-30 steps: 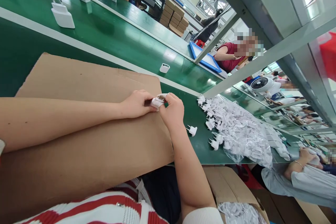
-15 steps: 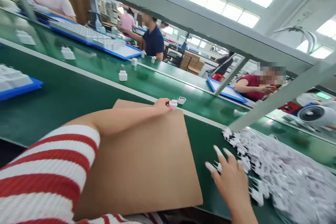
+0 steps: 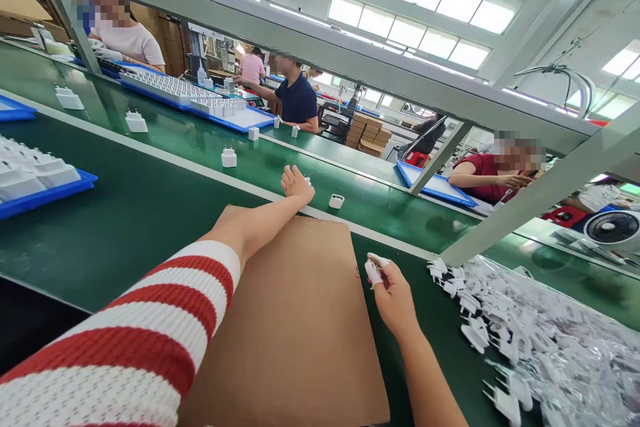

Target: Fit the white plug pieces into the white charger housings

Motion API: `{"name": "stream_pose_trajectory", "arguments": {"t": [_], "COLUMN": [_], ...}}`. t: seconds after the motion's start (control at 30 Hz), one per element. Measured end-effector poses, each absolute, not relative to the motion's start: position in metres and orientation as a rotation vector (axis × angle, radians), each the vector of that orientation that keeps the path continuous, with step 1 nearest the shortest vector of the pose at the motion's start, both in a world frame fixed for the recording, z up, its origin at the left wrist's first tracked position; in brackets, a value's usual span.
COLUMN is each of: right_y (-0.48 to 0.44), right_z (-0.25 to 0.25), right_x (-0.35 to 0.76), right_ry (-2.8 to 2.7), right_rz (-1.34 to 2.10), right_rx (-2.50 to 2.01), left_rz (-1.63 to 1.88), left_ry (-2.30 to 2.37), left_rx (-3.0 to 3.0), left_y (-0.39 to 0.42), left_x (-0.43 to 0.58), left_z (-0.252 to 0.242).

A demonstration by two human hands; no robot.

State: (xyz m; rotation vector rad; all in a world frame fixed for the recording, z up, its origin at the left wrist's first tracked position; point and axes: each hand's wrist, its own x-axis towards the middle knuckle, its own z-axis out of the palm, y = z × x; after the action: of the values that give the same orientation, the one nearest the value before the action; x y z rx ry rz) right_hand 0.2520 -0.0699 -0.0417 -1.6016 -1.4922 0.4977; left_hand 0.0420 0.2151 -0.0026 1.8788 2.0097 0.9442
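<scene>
Grip, right hand (image 3: 399, 303): thumb and forefinger, their tips white-covered, are closed together on what appears to be a white plug head (image 3: 371, 272), right of centre in the frame, just beyond the right edge of the cardboard sheet (image 3: 300, 320). Grip, left hand (image 3: 299, 185): the arm is extended across the cardboard sheet to the green work surface (image 3: 180, 147) beyond the pale strip; a white charger (image 3: 308, 181) shows at the hand's right side, mostly hidden, so whether the fingers clamp it or have parted from it cannot be told. Head view, the only view: a pronged white adapter (image 3: 229, 157) stands with pins upward, upper left of the left hand, and a white casing (image 3: 337, 201) lies to its right with its opening showing. Lower right holds a heap of plug heads (image 3: 505, 403), partly under clear plastic (image 3: 590, 353); at the left edge is a blue tray (image 3: 60, 195) bearing white chargers. Step in hand, as judged from this posture: handling one unit at the far surface with the left hand while the right keeps a plug head ready. Requirement for the next move, also a judgement: left-hand release only with the charger steady on its base, and the right-hand pinch kept firm, pins clear of the fingertips.
</scene>
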Motion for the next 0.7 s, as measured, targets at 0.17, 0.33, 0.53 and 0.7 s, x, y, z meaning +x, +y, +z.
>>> {"name": "stream_pose_trajectory", "arguments": {"t": [0.17, 0.33, 0.53, 0.7], "right_y": [-0.067, -0.065, -0.058, -0.052], "right_z": [-0.053, -0.058, -0.050, -0.035], "right_x": [0.243, 0.256, 0.268, 0.274], "right_ry": [-1.544, -1.407, -0.893, -0.674], "right_rz": [0.643, 0.605, 0.898, 0.993], "right_rx": [-1.386, -1.310, -1.218, -1.098], "left_rz": [0.912, 0.630, 0.610, 0.647], "left_ry": [1.627, 1.512, 1.442, 1.032], "left_rx": [2.261, 2.263, 2.250, 2.299], "left_y": [0.206, 0.223, 0.207, 0.130], "left_x": [0.071, 0.090, 0.104, 0.107], "left_z": [-0.013, -0.018, -0.004, -0.015]}}
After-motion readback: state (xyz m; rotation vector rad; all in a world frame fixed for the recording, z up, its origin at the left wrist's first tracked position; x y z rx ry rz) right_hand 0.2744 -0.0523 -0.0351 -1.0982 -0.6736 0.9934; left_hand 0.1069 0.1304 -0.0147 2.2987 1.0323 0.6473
